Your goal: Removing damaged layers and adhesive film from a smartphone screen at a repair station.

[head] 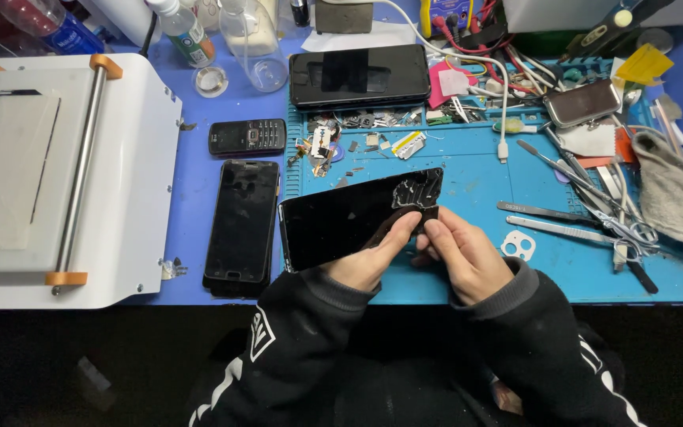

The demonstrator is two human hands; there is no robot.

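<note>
A blue counter [199, 170] under even indoor light, a teal work mat [468, 170] across it, dark floor below

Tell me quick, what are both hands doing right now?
Left hand: closed on the cracked black phone panel.
Right hand: fingertips pinching the same panel's broken corner.

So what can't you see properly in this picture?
- Head view: the lower right corner of the cracked phone is hidden by the left hand and right hand.
- Head view: the small parts above it are too tiny to tell apart.
- Head view: the bottles are cut off by the top edge.
- Head view: part of the tweezers lies under the grey cloth.
</note>
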